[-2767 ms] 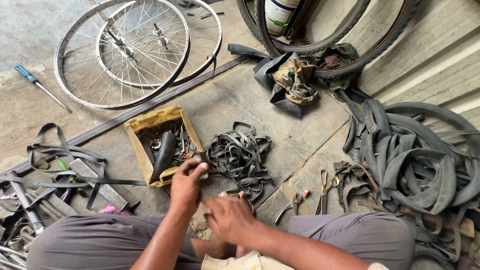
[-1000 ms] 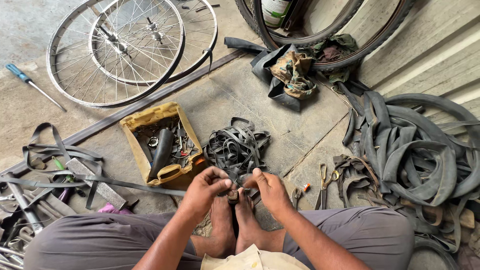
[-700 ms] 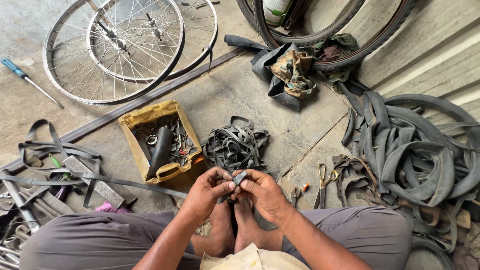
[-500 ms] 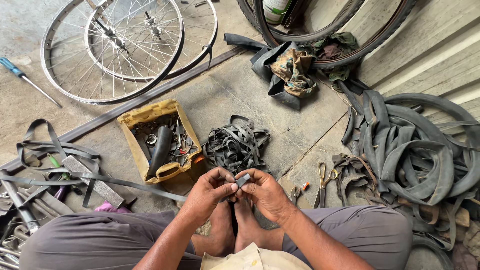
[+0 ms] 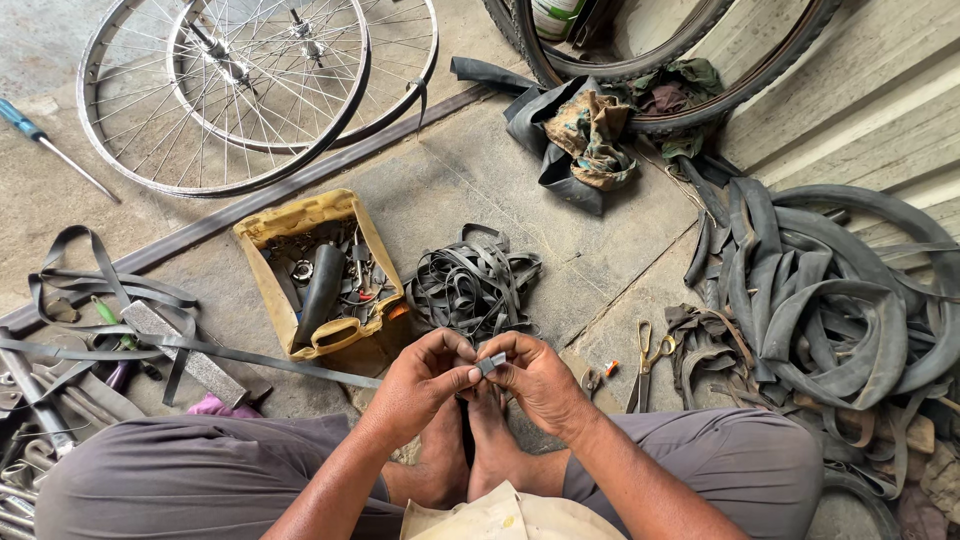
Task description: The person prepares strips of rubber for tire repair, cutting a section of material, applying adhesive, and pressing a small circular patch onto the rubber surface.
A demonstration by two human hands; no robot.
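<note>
Small grey rectangular piece (image 5: 490, 362), flat and slightly tilted, pinched at lower centre of frame, above the bare feet.

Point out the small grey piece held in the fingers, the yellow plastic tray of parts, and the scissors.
small grey piece (image 5: 489, 362), head view, its exposed end
yellow plastic tray (image 5: 292, 214), head view, far rim
scissors (image 5: 644, 352), head view, the handles

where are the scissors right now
In the head view, the scissors lie on the concrete floor just right of the right hand, between it and the heap of black inner tubes.
</note>
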